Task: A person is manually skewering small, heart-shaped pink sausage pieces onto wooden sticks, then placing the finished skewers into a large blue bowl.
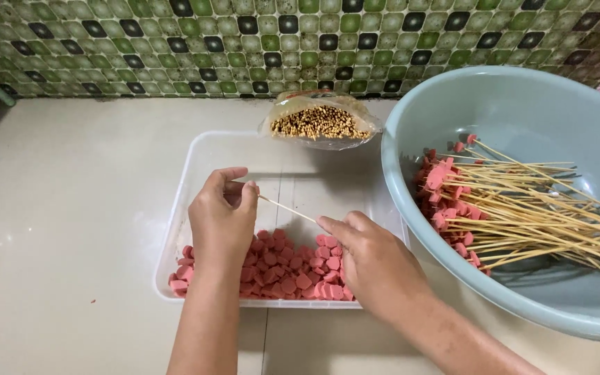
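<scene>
Over tray (175, 208), hands (286, 232) pinching skewer (287, 209)

Both bare forearms reach forward from the lower edge, the left hand (221, 221) raised with knuckles up and its thumb and fingertips pinched together in a closed grip, the right hand (373, 260) lying lower, palm down, fingers extended toward the left.

You have two hands (223, 215) at centre frame, one skewer (286, 208) between them, one tray (203, 156), one basin (522, 104) at right, one bag (321, 121) at top; sausage slices (293, 267) too many to count.
</scene>
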